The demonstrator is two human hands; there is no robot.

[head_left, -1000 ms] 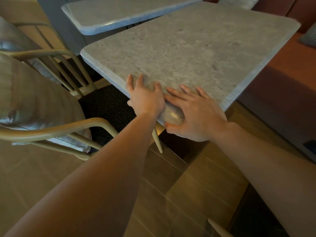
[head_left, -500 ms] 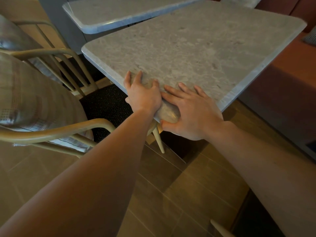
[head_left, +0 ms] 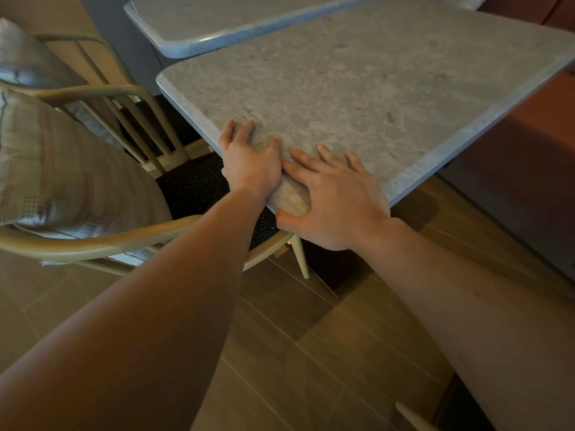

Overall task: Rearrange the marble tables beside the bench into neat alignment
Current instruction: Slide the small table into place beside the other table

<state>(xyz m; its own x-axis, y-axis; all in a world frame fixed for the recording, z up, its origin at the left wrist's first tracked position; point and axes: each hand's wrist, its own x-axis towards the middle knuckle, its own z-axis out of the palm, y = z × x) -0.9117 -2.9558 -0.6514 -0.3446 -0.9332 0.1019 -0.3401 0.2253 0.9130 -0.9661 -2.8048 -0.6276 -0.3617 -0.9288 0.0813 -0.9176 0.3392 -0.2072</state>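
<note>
Hands meet on the near corner of the grey square marble table [head_left: 357, 88] at the centre of the frame. The left hand [head_left: 250, 164] lies flat on top with its fingers spread. The right hand [head_left: 336, 200] rests its fingers on top and hooks its thumb round the rim. Just beyond, at upper centre, is a second grey marble table [head_left: 217, 20]. A reddish-brown bench [head_left: 529, 135] is at right and a pale wooden armchair [head_left: 93, 241] at left.

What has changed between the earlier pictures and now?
The held corner of the marble table seems shifted slightly left, toward the chair, though the camera moved too. The left hand and right hand keep the same hold; the far table looks unchanged.
</note>
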